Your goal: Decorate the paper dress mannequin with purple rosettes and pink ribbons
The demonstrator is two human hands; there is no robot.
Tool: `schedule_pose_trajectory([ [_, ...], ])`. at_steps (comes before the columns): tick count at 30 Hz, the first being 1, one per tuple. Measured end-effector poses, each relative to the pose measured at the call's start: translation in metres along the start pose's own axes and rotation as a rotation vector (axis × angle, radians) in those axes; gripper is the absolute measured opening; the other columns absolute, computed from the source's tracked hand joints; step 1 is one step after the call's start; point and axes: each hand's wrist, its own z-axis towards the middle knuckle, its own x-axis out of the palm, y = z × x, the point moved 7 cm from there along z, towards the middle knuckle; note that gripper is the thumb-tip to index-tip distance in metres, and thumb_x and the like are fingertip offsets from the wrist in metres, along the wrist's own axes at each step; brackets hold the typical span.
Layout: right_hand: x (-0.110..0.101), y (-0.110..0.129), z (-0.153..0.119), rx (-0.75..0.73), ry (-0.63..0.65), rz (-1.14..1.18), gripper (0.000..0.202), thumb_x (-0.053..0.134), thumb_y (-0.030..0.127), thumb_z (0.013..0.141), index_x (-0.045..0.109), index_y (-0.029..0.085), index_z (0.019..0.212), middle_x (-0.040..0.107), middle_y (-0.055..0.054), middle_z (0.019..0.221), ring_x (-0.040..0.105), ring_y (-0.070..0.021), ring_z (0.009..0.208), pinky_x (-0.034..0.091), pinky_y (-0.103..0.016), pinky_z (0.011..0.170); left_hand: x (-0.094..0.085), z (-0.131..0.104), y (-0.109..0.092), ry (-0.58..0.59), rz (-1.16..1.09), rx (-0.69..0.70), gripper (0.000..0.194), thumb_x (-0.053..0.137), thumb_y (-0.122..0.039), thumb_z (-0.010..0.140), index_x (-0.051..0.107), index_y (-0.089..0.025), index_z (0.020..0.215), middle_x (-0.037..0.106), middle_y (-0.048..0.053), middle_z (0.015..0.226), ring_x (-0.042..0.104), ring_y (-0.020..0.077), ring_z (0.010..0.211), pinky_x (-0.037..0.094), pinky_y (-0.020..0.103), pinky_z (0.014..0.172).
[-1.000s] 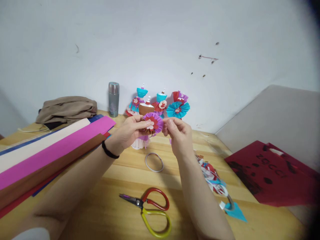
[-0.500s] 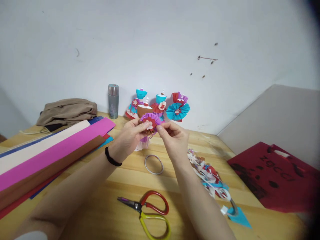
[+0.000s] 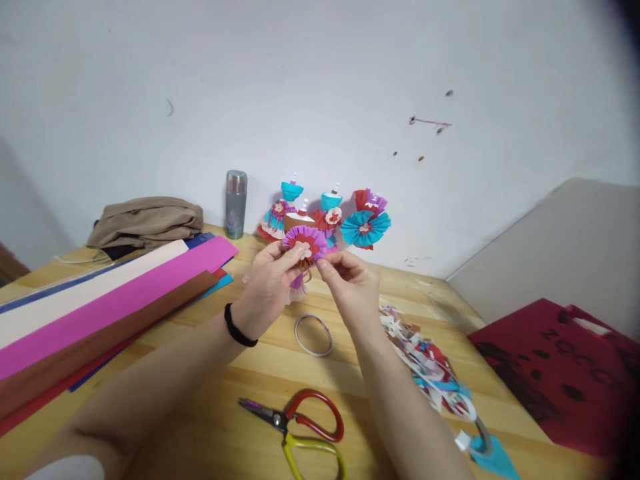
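A pleated purple paper flower [image 3: 315,238] with a red layer and a small pale blossom at its centre is between my hands. My left hand [image 3: 267,283] is closed on it, thumb pressed over the blossom. With thumb and fingertips together, my right hand [image 3: 353,283] pinches the flower's lower right edge. Directly behind stands a small paper dress figure with a brown top [image 3: 295,221]; its pink and white skirt shows below my fingers, and the flower covers its middle. I cannot tell whether flower and figure touch.
More paper dress figures, including one with a blue fan flower [image 3: 366,228], stand by the wall. A flask [image 3: 236,203], folded cloth [image 3: 150,220] and paper strips [image 3: 125,293] are left. A tape ring [image 3: 313,335], scissors [image 3: 287,420], scraps [image 3: 425,360] and red bag [image 3: 545,367] lie nearer.
The whole view has shifted slightly, so things appear a little further right and lower. Both hands keep hold of the flower; my right fingertips have slid toward its lower edge.
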Motion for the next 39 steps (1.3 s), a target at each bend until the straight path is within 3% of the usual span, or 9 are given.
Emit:
schedule_pose_trajectory([
  [13, 0.01, -0.001, -0.003, 0.067, 0.083, 0.086, 0.021, 0.069, 0.037, 0.069, 0.061, 0.019, 0.065, 0.052, 0.005, 0.051, 0.043, -0.0092, 0.048, 0.038, -0.024, 0.049, 0.004, -0.005, 0.002, -0.004, -0.112, 0.029, 0.01, 0.073, -0.014, 0.075, 0.064, -0.014, 0.078, 0.064, 0.0, 0.077, 0.06, 0.0085, 0.071, 0.049, 0.02, 0.068],
  [20, -0.016, 0.011, 0.005, -0.012, 0.034, 0.023, 0.024, 0.069, 0.038, 0.074, 0.061, 0.019, 0.061, 0.052, 0.003, 0.051, 0.047, -0.0109, 0.052, 0.041, -0.026, 0.054, 0.002, -0.004, -0.002, -0.058, -0.094, 0.016, 0.005, 0.069, -0.012, 0.08, 0.065, -0.012, 0.079, 0.065, 0.002, 0.073, 0.058, 0.0088, 0.064, 0.048, 0.022, 0.064],
  [24, -0.028, 0.018, 0.005, -0.023, -0.004, -0.037, 0.016, 0.069, 0.035, 0.074, 0.066, 0.02, 0.068, 0.055, 0.003, 0.056, 0.048, -0.0116, 0.053, 0.04, -0.027, 0.054, 0.0, -0.004, -0.002, -0.076, -0.096, -0.006, 0.008, 0.065, -0.009, 0.083, 0.064, -0.013, 0.077, 0.065, 0.002, 0.072, 0.059, 0.0085, 0.063, 0.048, 0.022, 0.065],
  [28, -0.014, 0.014, 0.003, 0.026, 0.085, -0.037, 0.021, 0.072, 0.04, 0.071, 0.065, 0.021, 0.066, 0.055, 0.002, 0.056, 0.047, -0.0116, 0.051, 0.038, -0.027, 0.051, 0.0, -0.003, 0.001, -0.046, -0.114, -0.016, 0.007, 0.064, -0.01, 0.084, 0.063, -0.013, 0.078, 0.065, 0.001, 0.073, 0.061, 0.0075, 0.065, 0.048, 0.02, 0.066],
  [39, 0.007, -0.005, -0.002, 0.125, 0.071, 0.057, 0.022, 0.071, 0.037, 0.063, 0.061, 0.019, 0.058, 0.055, 0.002, 0.053, 0.045, -0.0098, 0.05, 0.037, -0.024, 0.05, 0.002, -0.002, 0.009, -0.003, -0.183, -0.009, 0.009, 0.074, -0.013, 0.077, 0.064, -0.012, 0.077, 0.063, 0.0, 0.073, 0.058, 0.0078, 0.067, 0.046, 0.02, 0.063],
])
